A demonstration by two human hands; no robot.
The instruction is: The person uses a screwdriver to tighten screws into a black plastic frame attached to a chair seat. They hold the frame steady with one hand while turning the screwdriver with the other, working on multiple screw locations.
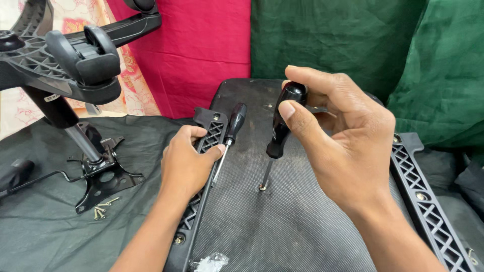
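My right hand [348, 146] wraps its fingers around the black handle of a screwdriver [280, 132], its tip set on a screw [261, 188] in the upturned seat base [282, 221]. My left hand [185, 162] grips the left bracket [201, 151], pinning a second screwdriver [231, 135] under the thumb.
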